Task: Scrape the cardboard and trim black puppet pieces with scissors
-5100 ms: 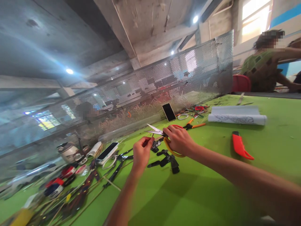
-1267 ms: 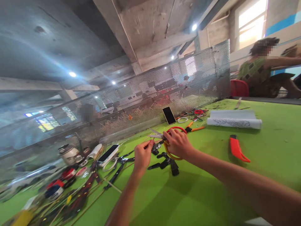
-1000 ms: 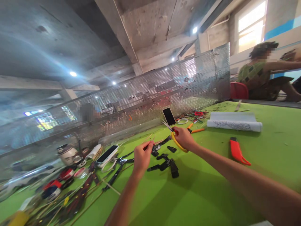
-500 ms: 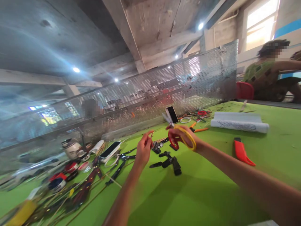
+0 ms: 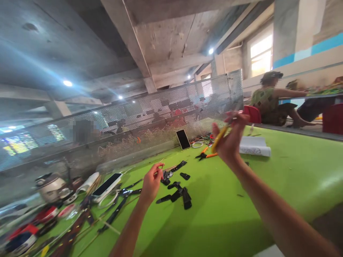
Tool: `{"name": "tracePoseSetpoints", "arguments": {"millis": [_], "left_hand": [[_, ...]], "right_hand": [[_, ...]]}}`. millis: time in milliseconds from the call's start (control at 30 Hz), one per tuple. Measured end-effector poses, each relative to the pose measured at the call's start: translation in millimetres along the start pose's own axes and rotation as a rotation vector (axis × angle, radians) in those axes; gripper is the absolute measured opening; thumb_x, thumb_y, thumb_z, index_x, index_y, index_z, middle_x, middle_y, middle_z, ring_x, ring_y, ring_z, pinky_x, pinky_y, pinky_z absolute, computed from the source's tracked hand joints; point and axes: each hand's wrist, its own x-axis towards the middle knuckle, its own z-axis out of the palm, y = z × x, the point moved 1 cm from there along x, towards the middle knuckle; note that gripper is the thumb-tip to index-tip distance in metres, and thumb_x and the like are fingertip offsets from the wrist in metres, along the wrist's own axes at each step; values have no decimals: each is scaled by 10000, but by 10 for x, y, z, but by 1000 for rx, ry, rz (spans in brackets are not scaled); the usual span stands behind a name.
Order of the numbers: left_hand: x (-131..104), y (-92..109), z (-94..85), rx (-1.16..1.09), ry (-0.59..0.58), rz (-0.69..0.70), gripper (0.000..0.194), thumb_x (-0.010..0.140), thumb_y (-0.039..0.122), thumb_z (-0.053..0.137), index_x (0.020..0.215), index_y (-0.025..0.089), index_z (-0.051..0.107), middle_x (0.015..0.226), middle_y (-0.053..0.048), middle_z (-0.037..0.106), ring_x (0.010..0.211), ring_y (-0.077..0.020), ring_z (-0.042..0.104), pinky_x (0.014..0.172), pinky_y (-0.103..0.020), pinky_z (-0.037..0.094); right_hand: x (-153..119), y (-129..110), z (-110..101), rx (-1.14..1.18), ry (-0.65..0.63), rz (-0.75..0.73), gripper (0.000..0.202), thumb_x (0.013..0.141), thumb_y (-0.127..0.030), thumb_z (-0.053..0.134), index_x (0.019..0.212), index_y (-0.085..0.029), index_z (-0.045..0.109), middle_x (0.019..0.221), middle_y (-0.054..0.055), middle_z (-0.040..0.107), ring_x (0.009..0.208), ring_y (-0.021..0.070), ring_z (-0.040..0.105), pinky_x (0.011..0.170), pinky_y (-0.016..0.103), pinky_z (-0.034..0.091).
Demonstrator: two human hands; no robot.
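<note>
My right hand (image 5: 232, 137) is raised above the right side of the green table, closed around scissors with yellow handles (image 5: 220, 138). The scissor blades are blurred and partly hidden by the fingers. My left hand (image 5: 153, 179) is held over the middle with thumb and fingertips pinched together. What lies in that pinch, if anything, is too small to make out. Just right of the left hand lie short black strap pieces (image 5: 184, 194) and a single black piece (image 5: 184, 176). A longer black strap (image 5: 180, 166) lies behind them.
A phone (image 5: 183, 139) leans at the perforated metal screen (image 5: 160, 121). Orange-handled pliers (image 5: 205, 155), a white ring and a paper roll (image 5: 254, 147) lie at the right. At left are a white device (image 5: 107, 186), tape rolls, straps and sticks. A person (image 5: 268, 96) sits beyond.
My right hand has lifted and moved right with the scissors, turning its palm. The view has swung right, so the table things appear further left. The left hand keeps its pinch.
</note>
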Motion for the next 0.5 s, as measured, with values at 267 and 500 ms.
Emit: {"name": "tracePoseSetpoints", "arguments": {"millis": [267, 500], "left_hand": [[-62, 198, 52, -44, -35, 14, 316, 858, 378, 525, 1014, 126, 638, 656, 12, 544, 591, -131, 506, 565, -230, 401], [-148, 529, -9, -197, 44, 46, 392, 797, 473, 648, 1050, 175, 620, 595, 66, 390, 517, -84, 352, 470, -196, 274]], "right_hand": [[-270, -235, 306, 112, 73, -51, 386, 837, -226, 552, 1197, -243, 414, 1025, 88, 422, 989, 252, 446, 864, 391, 405], [-433, -436, 419, 50, -29, -218, 459, 765, -151, 569, 1202, -270, 495, 1009, 85, 438, 985, 281, 435, 864, 441, 368]]}}
